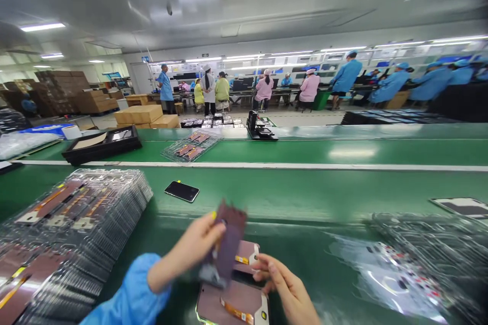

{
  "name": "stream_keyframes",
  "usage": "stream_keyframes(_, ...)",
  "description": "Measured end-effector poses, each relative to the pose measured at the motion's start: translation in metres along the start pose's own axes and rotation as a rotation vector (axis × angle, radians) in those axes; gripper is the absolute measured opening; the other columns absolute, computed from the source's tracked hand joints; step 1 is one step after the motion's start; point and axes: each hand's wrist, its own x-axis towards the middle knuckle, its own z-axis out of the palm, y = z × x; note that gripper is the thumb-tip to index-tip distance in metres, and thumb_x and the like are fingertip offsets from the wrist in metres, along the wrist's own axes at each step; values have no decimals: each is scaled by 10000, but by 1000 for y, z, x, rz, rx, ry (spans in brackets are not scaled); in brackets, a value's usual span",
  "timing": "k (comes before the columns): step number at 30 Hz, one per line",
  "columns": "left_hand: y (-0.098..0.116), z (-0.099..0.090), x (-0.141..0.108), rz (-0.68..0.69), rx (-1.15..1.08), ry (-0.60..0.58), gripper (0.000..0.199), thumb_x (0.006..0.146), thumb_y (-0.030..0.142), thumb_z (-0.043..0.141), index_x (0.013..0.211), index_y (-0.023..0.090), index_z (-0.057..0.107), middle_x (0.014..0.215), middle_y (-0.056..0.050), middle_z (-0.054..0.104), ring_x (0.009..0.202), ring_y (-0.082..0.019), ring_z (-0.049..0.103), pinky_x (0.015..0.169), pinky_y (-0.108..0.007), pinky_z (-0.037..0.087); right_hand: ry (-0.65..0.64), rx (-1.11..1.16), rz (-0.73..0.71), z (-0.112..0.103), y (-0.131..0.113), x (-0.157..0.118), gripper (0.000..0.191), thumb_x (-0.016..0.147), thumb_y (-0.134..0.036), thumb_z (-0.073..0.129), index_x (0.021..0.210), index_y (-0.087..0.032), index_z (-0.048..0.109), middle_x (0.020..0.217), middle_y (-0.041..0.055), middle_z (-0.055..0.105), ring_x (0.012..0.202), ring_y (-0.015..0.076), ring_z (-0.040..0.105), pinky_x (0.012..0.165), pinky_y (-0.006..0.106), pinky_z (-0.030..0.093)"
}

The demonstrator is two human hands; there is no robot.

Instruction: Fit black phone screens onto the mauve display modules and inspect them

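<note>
My left hand (196, 241) is closed on a phone display panel (231, 244), purplish-brown and blurred by motion, held tilted above the bench. Under it, a second display panel (234, 302) with an orange flex cable lies on the green surface. Just behind that lies another panel (247, 250), partly covered by the held one. My right hand (284, 284) is beside these two, its fingers loosely bent and apart near their right ends; whether they touch a panel I cannot tell. A black phone (182, 191) rests farther back.
Stacked clear trays (125, 213) with panels stand at left. On the right are more clear trays (419, 233) and a clear plastic bag (385, 279) of small parts. A tray of panels (192, 144), a black box (102, 144) and a black stand (260, 129) sit behind. People work beyond.
</note>
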Motion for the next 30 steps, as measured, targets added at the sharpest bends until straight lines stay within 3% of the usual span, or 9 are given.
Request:
stream_keyframes(2, -22, 49, -17, -41, -334, -209, 413, 857, 526, 577, 973, 137, 653, 894, -78, 696, 865, -228, 643, 780, -298, 485, 104, 25, -20, -5, -2, 3, 594, 787, -700, 625, 1110, -214, 732, 974, 126, 743, 766, 233, 677, 599, 303, 555)
stream_keyframes(6, -55, 102, -41, -86, -724, -278, 500, 819, 551, 660, 1147, 173, 643, 1106, -109, 697, 1017, -255, 645, 929, -368, 483, 124, -87, -51, -9, -8, 6, 439, 747, -617, 721, 877, -203, 789, 857, 97, 760, 777, 235, 698, 682, 282, 575)
stream_keyframes(10, -69, 113, -47, -93, -811, -179, 533, 830, 554, 654, 1200, 172, 632, 1045, -122, 724, 952, -259, 678, 894, -382, 518, 154, -215, -159, -8, -9, 6, 394, 817, -568, 669, 873, -198, 790, 748, 82, 759, 614, 217, 698, 517, 261, 570)
stream_keyframes(14, -66, 115, -51, -140, -708, -54, 541, 836, 595, 620, 1167, 169, 650, 908, -93, 741, 808, -220, 688, 793, -320, 542, 297, -702, -688, -9, -5, 3, 194, 913, -251, 608, 1017, -226, 770, 1063, 112, 744, 827, 225, 723, 710, 316, 613)
stream_keyframes(16, -62, 115, -53, -129, -659, -31, 538, 845, 599, 604, 1160, 165, 652, 967, -104, 740, 825, -217, 684, 783, -300, 534, 370, -919, -943, -6, -8, -2, 294, 878, -98, 610, 1123, -211, 728, 1179, 141, 695, 959, 238, 693, 809, 352, 596)
stream_keyframes(19, -55, 110, -52, -141, -620, -6, 559, 825, 615, 615, 1149, 161, 654, 1028, -116, 734, 865, -230, 674, 803, -305, 526, 306, -967, -1106, 4, -19, -12, 380, 821, 22, 600, 1136, -172, 689, 1139, 151, 691, 1028, 238, 645, 846, 364, 572)
stream_keyframes(23, -53, 100, -45, -177, -540, 35, 581, 796, 641, 627, 1113, 156, 671, 1001, -105, 740, 810, -219, 657, 782, -307, 522, 52, -678, -915, 16, -33, -20, 191, 872, -71, 538, 904, -212, 662, 1110, 107, 675, 1022, 221, 624, 849, 363, 553)
stream_keyframes(27, -55, 96, -45, -156, -540, -130, 564, 823, 614, 614, 1158, 162, 659, 1058, -107, 727, 922, -243, 650, 849, -324, 503, 108, -431, -586, 11, -31, -11, 103, 923, -228, 567, 837, -226, 624, 1117, 99, 673, 1063, 219, 632, 898, 340, 529)
stream_keyframes(30, -54, 99, -48, -149, -546, -274, 522, 857, 572, 598, 1172, 161, 659, 1063, -110, 718, 951, -250, 642, 878, -337, 492, 95, -305, -375, 4, -26, -2, 198, 889, -357, 641, 767, -206, 602, 1145, 118, 665, 1086, 244, 628, 936, 362, 506)
